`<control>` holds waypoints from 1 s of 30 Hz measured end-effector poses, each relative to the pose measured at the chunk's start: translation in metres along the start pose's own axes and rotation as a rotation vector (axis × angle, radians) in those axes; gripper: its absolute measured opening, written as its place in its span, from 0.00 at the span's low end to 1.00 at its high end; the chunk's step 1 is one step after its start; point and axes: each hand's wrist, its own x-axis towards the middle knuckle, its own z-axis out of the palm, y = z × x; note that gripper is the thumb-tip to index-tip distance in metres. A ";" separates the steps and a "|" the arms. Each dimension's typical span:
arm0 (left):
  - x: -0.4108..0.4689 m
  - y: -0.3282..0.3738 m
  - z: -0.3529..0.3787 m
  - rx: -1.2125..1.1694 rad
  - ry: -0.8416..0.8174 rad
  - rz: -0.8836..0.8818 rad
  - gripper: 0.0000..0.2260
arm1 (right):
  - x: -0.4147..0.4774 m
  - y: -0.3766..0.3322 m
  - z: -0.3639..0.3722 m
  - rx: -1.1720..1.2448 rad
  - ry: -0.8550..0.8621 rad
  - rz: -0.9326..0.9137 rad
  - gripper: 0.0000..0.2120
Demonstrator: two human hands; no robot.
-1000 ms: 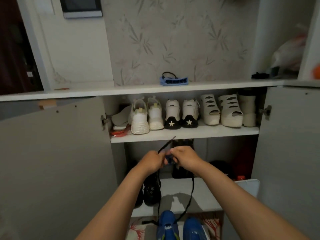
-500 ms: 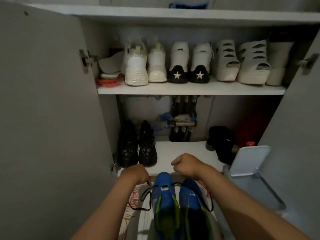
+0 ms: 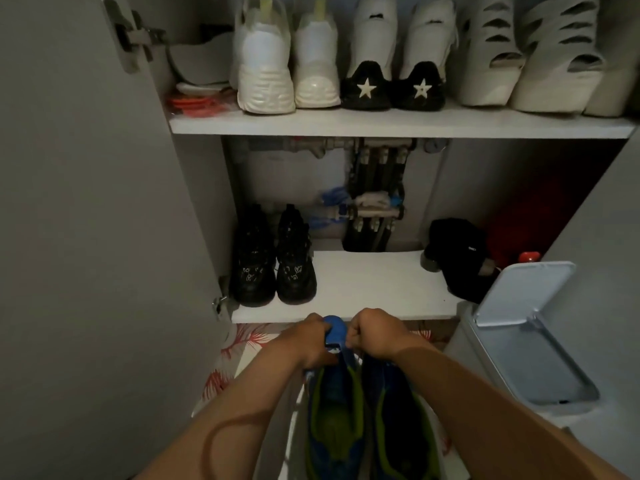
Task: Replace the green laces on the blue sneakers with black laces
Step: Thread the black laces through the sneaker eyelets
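Observation:
Two blue sneakers with green lining stand side by side on the floor mat, toes pointing away from me: the left sneaker (image 3: 332,414) and the right sneaker (image 3: 398,424). My left hand (image 3: 308,341) grips the toe of the left sneaker, thumb over its blue tip. My right hand (image 3: 375,336) is curled into a fist right beside it, pinching a thin black lace (image 3: 349,350) at the toe end. Most of the lace is hidden under my hands. No green lace shows.
An open shoe cabinet is ahead. White shoes (image 3: 265,64) line the upper shelf (image 3: 398,124), and black boots (image 3: 273,261) stand on the lower shelf (image 3: 363,289). The open cabinet door (image 3: 104,220) is at left. A grey bin with a raised lid (image 3: 526,327) is at right.
My hands came down from in front of the shelf to the left sneaker's toe. The lace loops seen beside the shoes are now drawn in, and the view has tilted downward.

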 end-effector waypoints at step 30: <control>-0.016 0.024 -0.027 -0.509 0.225 0.092 0.19 | -0.025 -0.014 -0.037 0.437 0.180 -0.031 0.18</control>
